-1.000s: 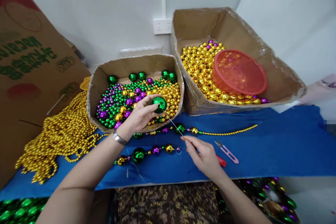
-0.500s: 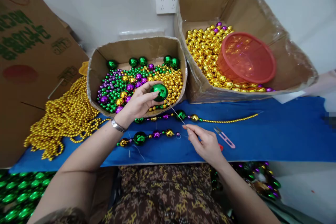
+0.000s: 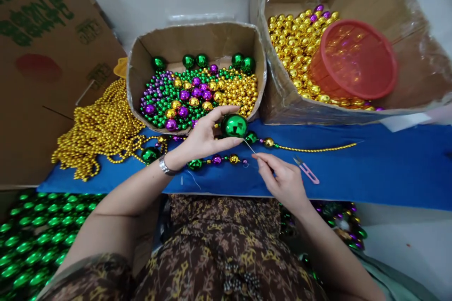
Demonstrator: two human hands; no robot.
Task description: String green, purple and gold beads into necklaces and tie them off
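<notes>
Between the thumb and fingers of my left hand [image 3: 208, 134] is a large shiny green bead [image 3: 235, 126], held above the blue cloth. My right hand [image 3: 282, 178] pinches a thin needle [image 3: 250, 146], whose tip reaches the lower right side of the bead; whether it has entered the hole I cannot tell. Below and behind the bead lies a strung row of green, purple and gold beads ending in a gold strand [image 3: 318, 149]. A second beaded string [image 3: 216, 160] lies nearer to me, partly hidden by my left arm.
A cardboard box of mixed beads [image 3: 131, 99] stands behind my hands. To its right, a bigger box [image 3: 282, 115] holds gold beads and a red basket [image 3: 356, 63]. Gold bead strands [image 3: 95, 127] pile up at left. Pink thread snips [image 3: 307, 170] lie on the blue cloth [image 3: 381, 169].
My left hand has brought the green bead right, away from above the mixed-bead box and closer to my right hand. Less of the needle shows between them. The camera view has shifted.
</notes>
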